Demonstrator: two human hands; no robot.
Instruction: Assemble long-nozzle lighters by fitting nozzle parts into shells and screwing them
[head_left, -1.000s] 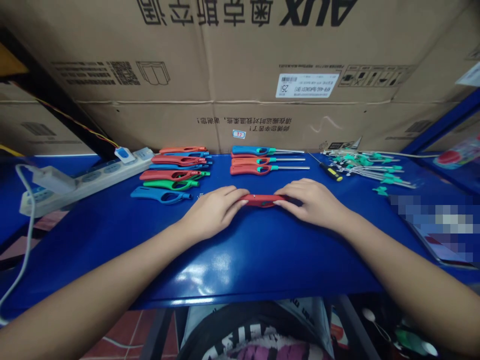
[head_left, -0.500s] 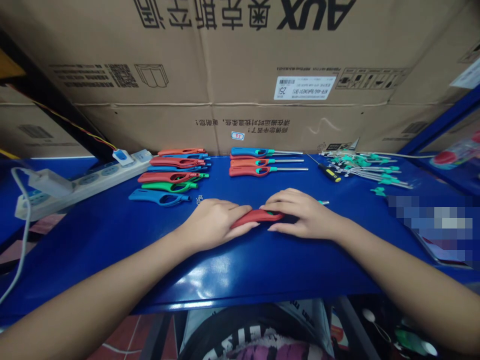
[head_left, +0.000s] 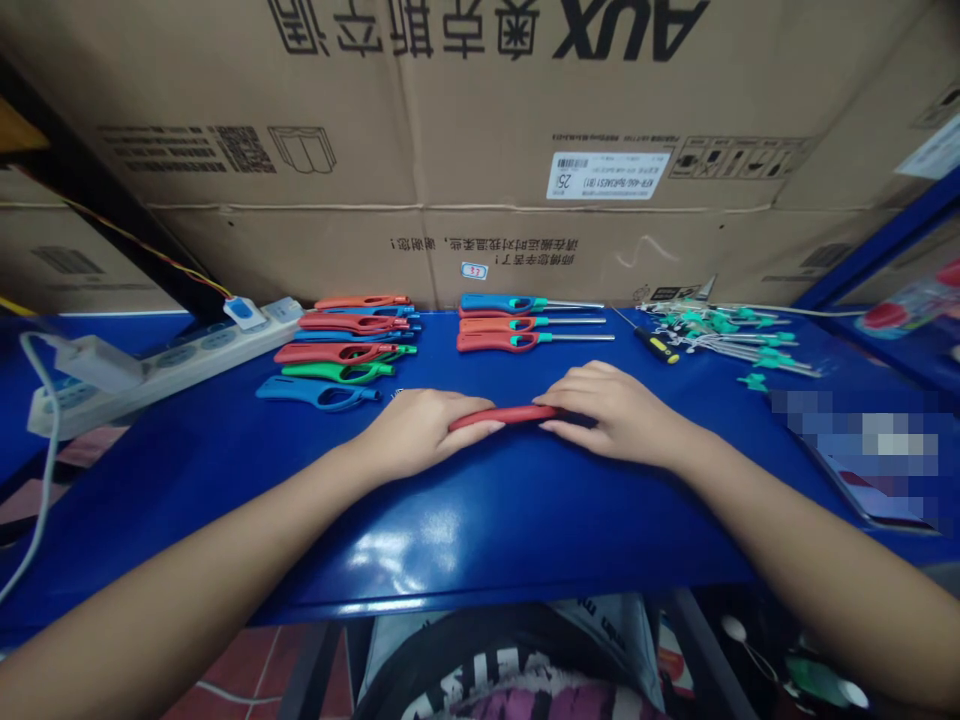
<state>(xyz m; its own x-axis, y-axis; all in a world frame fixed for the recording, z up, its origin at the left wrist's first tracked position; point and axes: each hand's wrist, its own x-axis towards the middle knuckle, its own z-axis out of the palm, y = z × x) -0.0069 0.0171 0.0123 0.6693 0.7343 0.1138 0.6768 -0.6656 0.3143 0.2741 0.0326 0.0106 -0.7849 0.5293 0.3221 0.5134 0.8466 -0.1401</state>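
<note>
A red gas lighter (head_left: 514, 414) is held level above the blue table, turned so that its narrow edge faces me. My left hand (head_left: 420, 432) is closed round its handle end. At the other end, the fingers and thumb of my right hand (head_left: 611, 415) pinch it and hide its nozzle side. Beyond my hands lie finished-looking lighters (head_left: 499, 341) with metal nozzles and green triggers. To the left rests a row of lighter casings (head_left: 319, 393) in blue, green, red and orange, without nozzles.
At the back right lie a heap of green-and-metal lighter inserts (head_left: 720, 325) and a yellow-black screwdriver (head_left: 660, 347). A white power strip (head_left: 169, 372) with plugs runs along the left. A large cardboard box (head_left: 360, 130) stands behind the table (head_left: 450, 540). A pixelated flat object (head_left: 862, 460) lies at right.
Both hands have lifted slightly with the red lighter, which has been rolled from showing its side to showing its narrow edge. The nozzle tip seen past my right hand is now hidden.
</note>
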